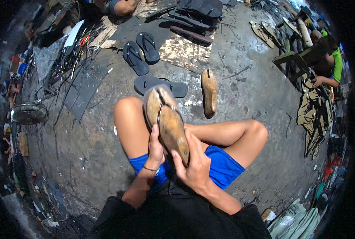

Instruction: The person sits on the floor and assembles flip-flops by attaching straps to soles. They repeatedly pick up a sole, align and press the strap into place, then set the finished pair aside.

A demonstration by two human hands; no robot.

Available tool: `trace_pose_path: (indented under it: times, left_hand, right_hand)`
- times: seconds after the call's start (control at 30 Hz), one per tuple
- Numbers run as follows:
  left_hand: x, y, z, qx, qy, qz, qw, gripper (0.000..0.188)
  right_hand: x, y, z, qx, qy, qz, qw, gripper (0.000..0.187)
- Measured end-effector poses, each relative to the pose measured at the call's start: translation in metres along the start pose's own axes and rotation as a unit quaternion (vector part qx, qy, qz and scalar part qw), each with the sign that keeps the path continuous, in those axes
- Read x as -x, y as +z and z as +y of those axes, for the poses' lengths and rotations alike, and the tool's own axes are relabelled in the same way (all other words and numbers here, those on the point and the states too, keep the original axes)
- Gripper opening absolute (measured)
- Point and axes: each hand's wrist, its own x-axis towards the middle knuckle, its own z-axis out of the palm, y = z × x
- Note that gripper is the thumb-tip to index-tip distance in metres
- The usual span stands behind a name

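Observation:
Above my lap I hold a worn wooden shoe last (170, 123), its slotted toe end pointing away from me. A thin dark strap or groove runs along its upper face; I cannot tell which. My left hand (157, 150) grips its left side, thumb up along the edge. My right hand (194, 161) closes round the narrow heel end, with the fingers along the right side. Just beyond the toe, a dark flip-flop (178, 89) lies on the floor, partly hidden by the last. A second wooden last (209, 95) lies to the right, its slot facing up.
A pair of dark flip-flops (135, 59) lies farther off, before a stack of black soles (195, 20). Left are a fan (29, 113) and dark sheet scraps (84, 89). At right, another person's hand (317, 81) is near a wooden stand (291, 59) and tan cut pieces (311, 107).

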Motion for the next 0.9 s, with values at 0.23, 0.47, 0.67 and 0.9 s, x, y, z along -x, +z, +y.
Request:
trace_pose_path:
  times: [0.23,0.47,0.67,0.9]
  left_hand:
    - [-0.031,0.034,0.03,-0.219,0.094,-0.107,0.965,0.087]
    - [-0.04,0.047,0.052,-0.16,0.001,-0.06,0.985,0.089]
    - [-0.045,0.035,0.048,-0.243,-0.005,-0.052,0.969,0.056]
    - [0.041,0.052,0.077,-0.184,-0.057,-0.24,0.951,0.121]
  right_hand:
    - [-0.027,0.012,0.024,0.088,-0.029,0.021,0.995,0.081]
    - [-0.021,-0.006,0.045,-0.055,0.055,-0.114,0.99,0.096]
    - [-0.018,0.001,0.045,-0.017,0.055,-0.11,0.992,0.093]
    - [0.029,-0.027,0.055,-0.483,0.256,-0.251,0.799,0.045]
